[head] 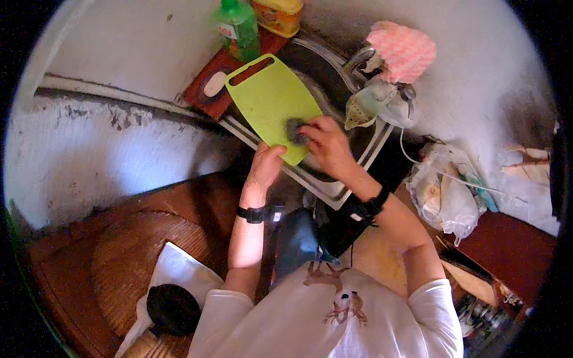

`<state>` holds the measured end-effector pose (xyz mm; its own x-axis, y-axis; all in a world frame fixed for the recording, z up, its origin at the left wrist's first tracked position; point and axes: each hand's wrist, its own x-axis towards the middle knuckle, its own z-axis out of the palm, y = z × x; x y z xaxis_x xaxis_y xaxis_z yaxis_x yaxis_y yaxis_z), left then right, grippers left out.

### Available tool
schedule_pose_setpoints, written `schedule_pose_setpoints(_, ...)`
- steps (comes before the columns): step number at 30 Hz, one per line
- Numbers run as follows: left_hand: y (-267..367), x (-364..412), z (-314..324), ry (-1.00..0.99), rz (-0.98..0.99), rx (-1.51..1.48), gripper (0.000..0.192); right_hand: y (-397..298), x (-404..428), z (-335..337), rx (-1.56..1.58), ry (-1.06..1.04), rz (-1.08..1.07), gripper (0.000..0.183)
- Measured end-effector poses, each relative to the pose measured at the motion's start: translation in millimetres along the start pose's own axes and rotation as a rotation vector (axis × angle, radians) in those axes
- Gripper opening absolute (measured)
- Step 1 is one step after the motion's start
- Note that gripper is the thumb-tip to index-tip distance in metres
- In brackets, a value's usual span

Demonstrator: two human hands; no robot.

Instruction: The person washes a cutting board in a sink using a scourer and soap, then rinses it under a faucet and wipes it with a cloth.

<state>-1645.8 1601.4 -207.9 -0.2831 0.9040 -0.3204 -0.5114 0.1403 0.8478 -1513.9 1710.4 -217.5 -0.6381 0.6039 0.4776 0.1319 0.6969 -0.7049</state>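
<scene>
A lime-green plastic cutting board (264, 96) is held tilted over a metal sink (330, 193), its handle slot pointing away from me. My left hand (267, 164) grips the board's near edge, with the thumb on top. Against the lower right part of the board, my right hand (330, 145) presses a dark grey scouring pad (295, 130). Its fingers are slightly blurred, and they partly cover the pad. The board hides much of the basin.
A green bottle (244, 38), a yellow tub (283, 17) and a white soap bar (215, 84) sit on a reddish-brown board (201, 102). Pink cloth (405, 50) hangs beside the faucet (359, 59). Right of the sink lies a plastic bag (447, 197); an open drawer (481, 286) is lower right.
</scene>
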Motion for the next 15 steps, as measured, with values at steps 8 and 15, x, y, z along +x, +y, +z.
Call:
schedule_pose_setpoints(8,-2.5,3.3,9.4,-0.041,0.017,-0.333,0.043,-17.1,25.5,-1.9,-0.014,0.033,0.063,0.032)
schedule_pose_setpoints(15,-4.7,5.1,19.2,-0.091,0.028,-0.328,0.061,43.4,-2.4,-17.3,-0.162,0.003,0.14,0.032)
